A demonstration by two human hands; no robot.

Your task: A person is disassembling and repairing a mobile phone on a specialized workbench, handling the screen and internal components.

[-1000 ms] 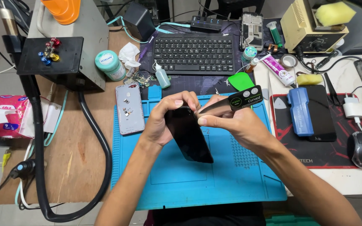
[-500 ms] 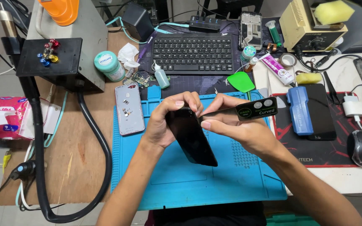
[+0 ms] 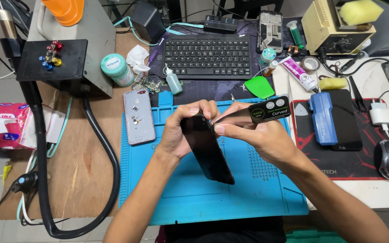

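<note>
Nearest to me, in the lower middle of the frame, my two forearms come up over the blue work mat. My left hand is closed around a black phone; the fingers curl over its upper end and the thumb is behind it. The phone is tilted, with its lower end resting on the mat in the middle of the frame. My right hand is also closed, pinching a thin black pry tool between thumb and fingers. The pointed end of the tool meets the upper edge of the phone, just beside the fingertips of my left hand. The wide end with its label sticks out to the right.

To the left of my hands, a light phone back cover lies partly on the mat edge and partly on the wooden table. To the right, a blue flat tool lies on a second dark phone, on a red and black pad.

Farther up, in the middle top, there is a black keyboard, with a small clear bottle and a green pick just below it. A teal round jar stands at the upper left, next to a black box.
</note>
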